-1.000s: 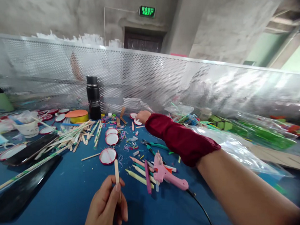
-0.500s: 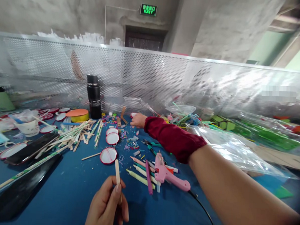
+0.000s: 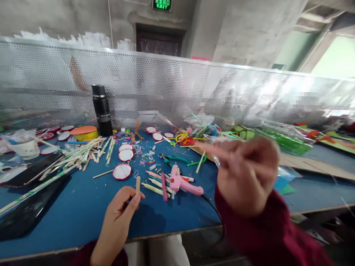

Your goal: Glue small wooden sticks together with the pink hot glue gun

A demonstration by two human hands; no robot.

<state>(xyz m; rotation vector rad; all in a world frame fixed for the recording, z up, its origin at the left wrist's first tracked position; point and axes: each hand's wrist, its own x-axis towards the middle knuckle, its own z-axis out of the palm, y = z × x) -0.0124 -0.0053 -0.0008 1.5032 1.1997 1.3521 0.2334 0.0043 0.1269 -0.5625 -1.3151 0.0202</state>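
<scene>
While clutter covers the blue counter (image 3: 75, 215), the pink glue gun (image 3: 181, 183) serves as the landmark: coloured sticks (image 3: 155, 184) lie fanned just left of it, green-handled pliers (image 3: 173, 159) rest just behind it, and its black cord (image 3: 214, 212) runs off the near edge to its right. 3 red-rimmed white discs (image 3: 122, 171) sit in a row further left of the gun, with a heap of wooden sticks (image 3: 86, 155) beyond them and a black flask (image 3: 101, 110) standing well behind. Clear plastic bags (image 3: 282, 136) lie to the gun's right. Nearer than the gun and left of it, the left hand (image 3: 116, 216) pinches a wooden craft stick (image 3: 137, 185) upright between thumb and fingers. Blurred, the right hand (image 3: 246, 174) hangs raised above the counter right of the gun, fingers curled; I cannot tell whether it holds anything.
</scene>
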